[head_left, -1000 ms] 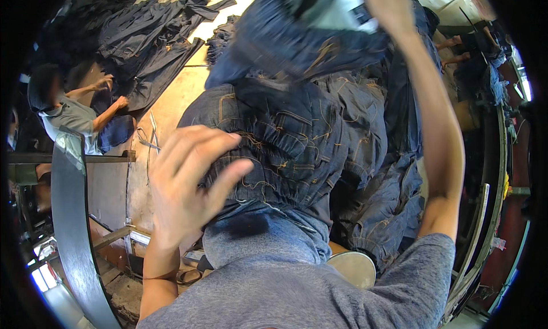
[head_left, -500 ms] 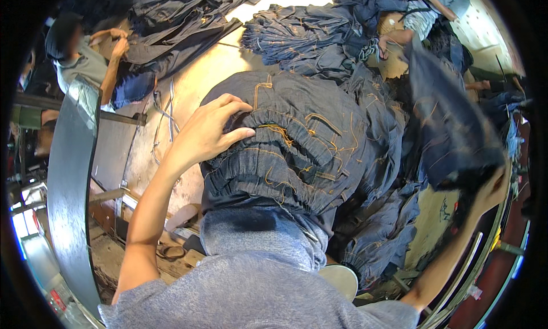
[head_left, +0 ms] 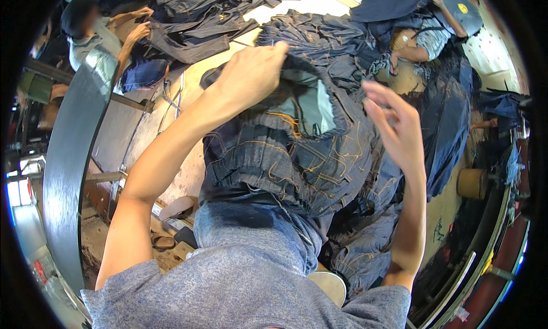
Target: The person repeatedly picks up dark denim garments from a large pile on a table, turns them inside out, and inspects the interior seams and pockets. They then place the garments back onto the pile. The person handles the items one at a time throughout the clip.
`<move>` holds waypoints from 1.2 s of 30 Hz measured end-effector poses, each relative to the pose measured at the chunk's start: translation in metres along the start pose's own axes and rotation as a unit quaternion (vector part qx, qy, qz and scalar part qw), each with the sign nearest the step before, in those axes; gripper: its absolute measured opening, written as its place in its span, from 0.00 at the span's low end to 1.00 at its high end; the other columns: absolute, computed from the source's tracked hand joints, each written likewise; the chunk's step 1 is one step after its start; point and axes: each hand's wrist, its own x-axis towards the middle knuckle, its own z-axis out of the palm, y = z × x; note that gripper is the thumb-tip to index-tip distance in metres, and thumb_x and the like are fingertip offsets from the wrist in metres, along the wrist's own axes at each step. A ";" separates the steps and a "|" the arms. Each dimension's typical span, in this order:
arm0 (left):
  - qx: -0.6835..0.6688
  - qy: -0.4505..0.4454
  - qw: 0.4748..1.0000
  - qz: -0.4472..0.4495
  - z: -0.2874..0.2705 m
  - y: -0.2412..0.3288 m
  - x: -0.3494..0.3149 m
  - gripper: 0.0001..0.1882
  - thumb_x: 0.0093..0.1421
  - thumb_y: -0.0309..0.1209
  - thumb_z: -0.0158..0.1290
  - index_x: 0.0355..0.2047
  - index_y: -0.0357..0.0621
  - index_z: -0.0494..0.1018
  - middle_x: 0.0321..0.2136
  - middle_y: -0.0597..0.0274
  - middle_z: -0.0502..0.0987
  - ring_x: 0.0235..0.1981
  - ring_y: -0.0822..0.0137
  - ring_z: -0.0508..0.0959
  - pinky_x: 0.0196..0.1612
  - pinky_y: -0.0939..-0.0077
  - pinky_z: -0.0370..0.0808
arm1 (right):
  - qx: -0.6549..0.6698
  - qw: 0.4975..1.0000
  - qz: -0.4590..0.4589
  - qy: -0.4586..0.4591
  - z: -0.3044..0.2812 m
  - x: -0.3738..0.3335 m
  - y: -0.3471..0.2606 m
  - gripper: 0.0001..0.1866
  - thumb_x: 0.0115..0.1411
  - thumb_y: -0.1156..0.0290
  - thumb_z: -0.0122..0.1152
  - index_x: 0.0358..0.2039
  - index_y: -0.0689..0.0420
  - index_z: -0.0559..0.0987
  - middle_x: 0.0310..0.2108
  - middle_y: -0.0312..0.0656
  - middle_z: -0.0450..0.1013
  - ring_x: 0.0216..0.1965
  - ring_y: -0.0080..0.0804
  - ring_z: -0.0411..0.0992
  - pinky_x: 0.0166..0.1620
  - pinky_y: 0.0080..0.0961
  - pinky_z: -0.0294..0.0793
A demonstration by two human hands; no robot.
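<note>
Dark denim trousers (head_left: 251, 158) with gathered elastic waistbands and orange stitching are heaped on my lap. My left hand (head_left: 251, 75) is closed on the far edge of the top pair's waistband and lifts it. The waist gapes, baring pale lining (head_left: 324, 109) and loose orange threads (head_left: 285, 121) inside. My right hand (head_left: 395, 123) is raised at the right of the heap, fingers apart and slightly blurred, with nothing in it. Its fingertips are a short way from the lifted waistband.
More dark denim (head_left: 371, 255) hangs down beside my right leg, with another pile (head_left: 451, 123) farther right. Beyond my lap lie denim heaps (head_left: 314, 35). Two people handle garments at far left and far right. A curved dark board (head_left: 74, 169) stands at my left.
My right hand has let go of the denim garment it swung at the right and come back toward my lap. My left hand has moved up and right, lifting the waistband.
</note>
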 end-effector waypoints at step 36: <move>-0.066 -0.096 0.957 0.265 0.040 0.084 0.006 0.23 0.66 0.28 0.58 0.61 0.43 0.73 0.30 0.55 0.84 0.30 0.54 0.90 0.30 0.60 0.84 | 0.148 0.973 0.070 -0.165 0.015 0.079 0.036 0.21 0.79 0.79 0.52 0.70 0.62 0.77 0.64 0.38 0.78 0.64 0.24 0.72 0.69 0.24 0.68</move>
